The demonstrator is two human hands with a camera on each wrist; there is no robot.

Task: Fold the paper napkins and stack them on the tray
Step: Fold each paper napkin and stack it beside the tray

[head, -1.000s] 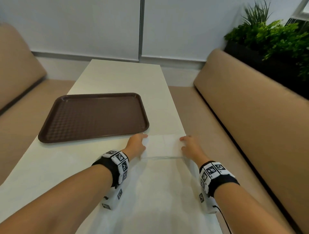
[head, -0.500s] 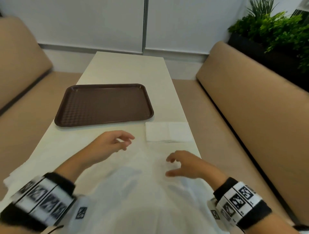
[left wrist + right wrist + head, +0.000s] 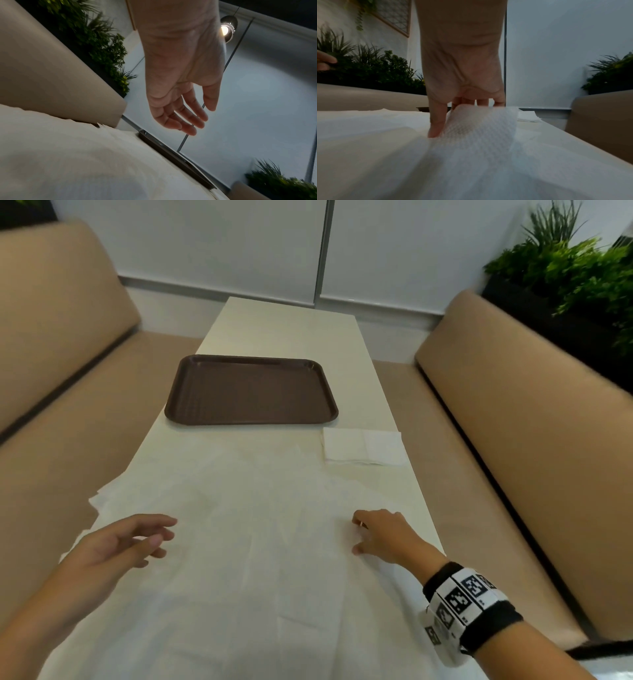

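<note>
Left hand (image 3: 120,546) hovers relaxed, fingers loose, holding nothing (probably ready to catch the opposite edge). Unfolded napkins (image 3: 246,542) lie between the hands. Right hand (image 3: 383,534) pinches a napkin corner (image 3: 481,121), lifting it to fold. Folded napkin (image 3: 363,446) waits beyond the right hand, beside the brown tray (image 3: 250,392).

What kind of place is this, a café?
Probably a café or canteen booth: padded benches flank a narrow table with a brown serving tray, and planters stand behind.
</note>
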